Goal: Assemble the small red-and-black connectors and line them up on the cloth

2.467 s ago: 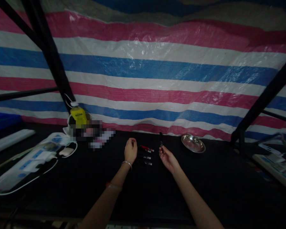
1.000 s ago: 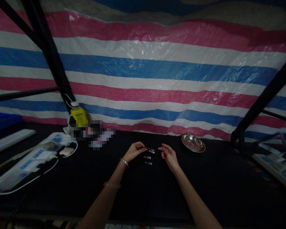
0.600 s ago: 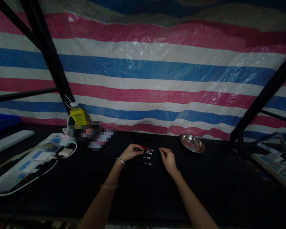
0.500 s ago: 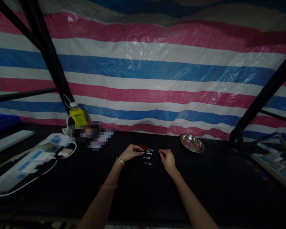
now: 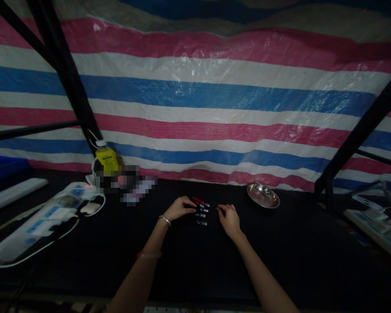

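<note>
Several slim, short sticks lie in a row on the black tabletop between my hands. The farthest is a red stick with a silver end (image 5: 200, 201). Nearer to me are dark sticks with pale or silver ends, among them the nearest dark stick (image 5: 202, 223); their exact kind is too small to tell. My left hand (image 5: 178, 208), with a bracelet at the wrist, has thumb and fingers pinched at the left end of a dark stick with a silver end (image 5: 203, 210). To the right of the row, my right hand (image 5: 230, 219) is closed, a tiny bright tip showing at its fingertips.
A round metal dish (image 5: 263, 195) stands at the back right. On the left lie a power strip (image 5: 42, 224) with cables, a yellow bottle (image 5: 107, 160) and blurred items. Black frame posts (image 5: 342, 143) rise at both sides before a striped sheet (image 5: 215, 95).
The red stick shows more fully beside my left fingertips, which have shifted slightly. My right fingers have curled a little, and a bright tip now shows at them.
</note>
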### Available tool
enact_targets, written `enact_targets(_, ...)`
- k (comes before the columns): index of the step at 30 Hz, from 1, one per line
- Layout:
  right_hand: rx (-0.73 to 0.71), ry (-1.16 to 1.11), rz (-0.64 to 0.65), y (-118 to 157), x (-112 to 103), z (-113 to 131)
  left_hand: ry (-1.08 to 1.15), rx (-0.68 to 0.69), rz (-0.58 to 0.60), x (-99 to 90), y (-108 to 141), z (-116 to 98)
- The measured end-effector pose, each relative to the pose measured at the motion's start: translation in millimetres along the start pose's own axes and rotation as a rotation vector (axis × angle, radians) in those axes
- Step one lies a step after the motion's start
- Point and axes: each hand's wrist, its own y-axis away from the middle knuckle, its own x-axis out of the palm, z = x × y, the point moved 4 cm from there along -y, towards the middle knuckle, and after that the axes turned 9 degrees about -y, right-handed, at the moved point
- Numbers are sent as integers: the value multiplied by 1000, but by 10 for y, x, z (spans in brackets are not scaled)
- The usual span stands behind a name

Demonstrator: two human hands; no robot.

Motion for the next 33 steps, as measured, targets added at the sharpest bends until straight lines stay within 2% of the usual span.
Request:
enact_targets(8, -9, 8, -21, 6, -19, 17, -23, -34, -32, 0, -14, 17)
enact_targets(13, 20, 45, -36, 13, -31, 44, -86, -63, -269, -75, -27, 66)
enact_targets(16, 16, 39, -61, 26, -54, 96, -163, -84, -329, -56, -32, 172)
enact_targets(20, -66, -31, -29, 51, -45, 196, -203, -118, -296, 8, -44, 291)
enact_targets(25, -165, -114, 65, 79, 20, 277, -209, -133, -257, 22, -44, 292)
enact_targets(33, -142, -152, 93, 72, 35, 272, -148, -88, -209, 21, -26, 221)
